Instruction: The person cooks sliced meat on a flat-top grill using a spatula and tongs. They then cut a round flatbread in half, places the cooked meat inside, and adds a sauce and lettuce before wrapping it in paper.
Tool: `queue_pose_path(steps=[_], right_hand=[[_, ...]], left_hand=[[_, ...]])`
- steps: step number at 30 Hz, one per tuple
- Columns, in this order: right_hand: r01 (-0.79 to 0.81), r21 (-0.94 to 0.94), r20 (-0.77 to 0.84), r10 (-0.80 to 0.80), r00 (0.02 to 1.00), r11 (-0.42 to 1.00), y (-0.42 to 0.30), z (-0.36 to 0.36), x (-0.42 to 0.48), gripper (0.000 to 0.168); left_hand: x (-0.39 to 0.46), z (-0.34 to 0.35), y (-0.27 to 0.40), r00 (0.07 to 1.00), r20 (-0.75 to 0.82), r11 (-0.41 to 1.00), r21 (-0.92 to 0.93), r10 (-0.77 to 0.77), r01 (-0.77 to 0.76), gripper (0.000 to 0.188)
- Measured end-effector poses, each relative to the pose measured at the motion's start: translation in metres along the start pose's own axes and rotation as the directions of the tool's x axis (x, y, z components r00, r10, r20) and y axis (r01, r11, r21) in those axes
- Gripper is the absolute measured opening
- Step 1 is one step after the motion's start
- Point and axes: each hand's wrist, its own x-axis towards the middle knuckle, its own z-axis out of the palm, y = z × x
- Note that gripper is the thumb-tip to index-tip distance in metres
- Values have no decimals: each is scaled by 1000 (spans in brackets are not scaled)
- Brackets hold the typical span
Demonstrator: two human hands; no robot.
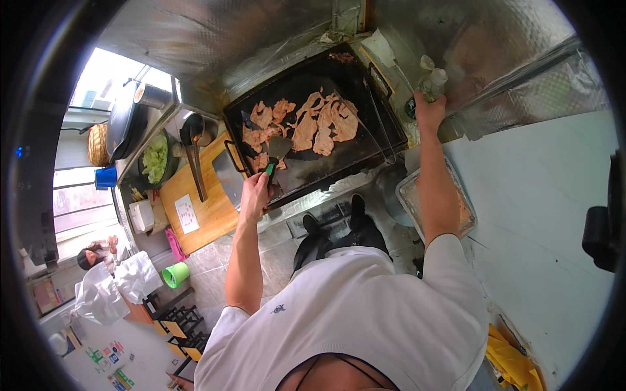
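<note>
My left hand (257, 191) grips the green and black handle of a metal spatula (279, 147), whose blade rests among meat pieces at the left of a black griddle (303, 168). Thin meat slices (325, 122) lie across the middle of the griddle, with smaller pieces (261, 115) to their left. At the griddle's far right, my right hand (430, 112) is closed around a clear bottle (433, 87). Metal tongs (370, 128) lie over the right part of the griddle. A small heap of meat bits (341, 57) sits near the back corner.
Left of the griddle, a wooden board (215, 215) carries dark tongs (197, 171) and a printed card (187, 214). Behind it stands a bowl of lettuce (155, 159). A tray of food (467, 215) is under my right arm. Another person (93, 256) is at the far left.
</note>
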Motion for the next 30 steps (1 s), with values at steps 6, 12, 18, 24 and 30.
queue_pose_path(steps=[6,12,18,24,30], right_hand=[[-21,258,307,-61,950,966,-86,-22,-69,64],[-662,-72,921,304,243,746,-41,43,-222,46],[-734,72,916,246,316,675,-43,54,-260,39],[-744,-23,949,248,193,668,-48,71,-280,36],[-522,75,896,173,410,849,-29,119,-266,44]], left_hand=[[-9,4,-17,998,-11,996,-63,64,-64,35],[-21,3,-5,996,12,992,90,86,-87,34],[-34,-10,-17,992,-62,993,-13,114,-114,37],[-32,-18,-32,991,-72,989,-94,110,-116,36],[-36,-20,-22,990,-68,987,-88,125,-131,34]])
